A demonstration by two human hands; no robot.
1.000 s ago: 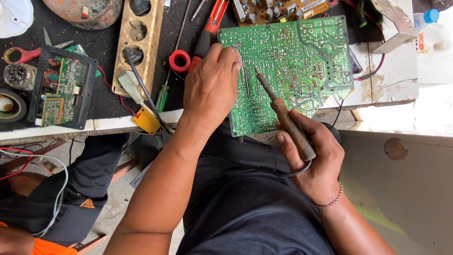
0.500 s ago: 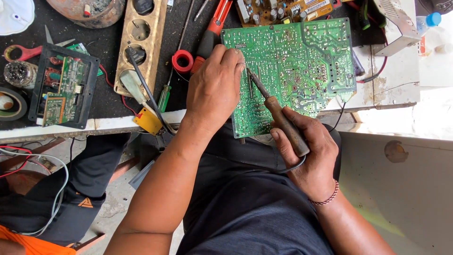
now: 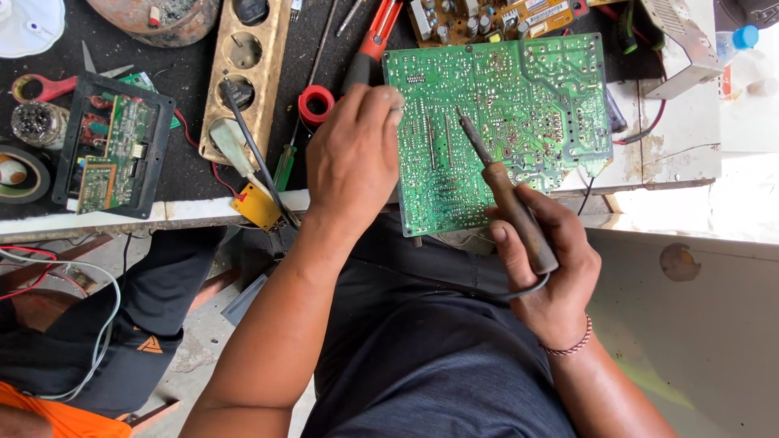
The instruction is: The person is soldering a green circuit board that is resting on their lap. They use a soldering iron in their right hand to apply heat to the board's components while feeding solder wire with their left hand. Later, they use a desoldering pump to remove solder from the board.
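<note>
- Two hands are seen over a green circuit board (image 3: 519,122) that lies solder side up on the table (image 3: 673,154), its near edge hanging past the table's rim above the person's lap.
- A soldering iron (image 3: 507,191) with a brown wooden handle is gripped by the right hand (image 3: 548,276); its fingers (image 3: 507,243) are closed round the handle, and the metal tip is held at the middle of the board, touching or just above the solder joints; which cannot be told.
- The left edge of the board is pressed on by the left hand (image 3: 353,158), fingers curled down at the board's upper left corner; whether anything thin is pinched there cannot be told.
- A red tape roll (image 3: 316,103) and red-handled pliers (image 3: 375,40) lie just beside the left hand.
- A slip of the tip is judged possible, since the tracks are packed closely: neighbouring joints could be bridged.
- Should the left hand's pressure be eased, the overhanging board could tip toward the lap.
- The iron's cord (image 3: 527,289) loops under the right hand and could be snagged, dragging the tip sideways.
</note>
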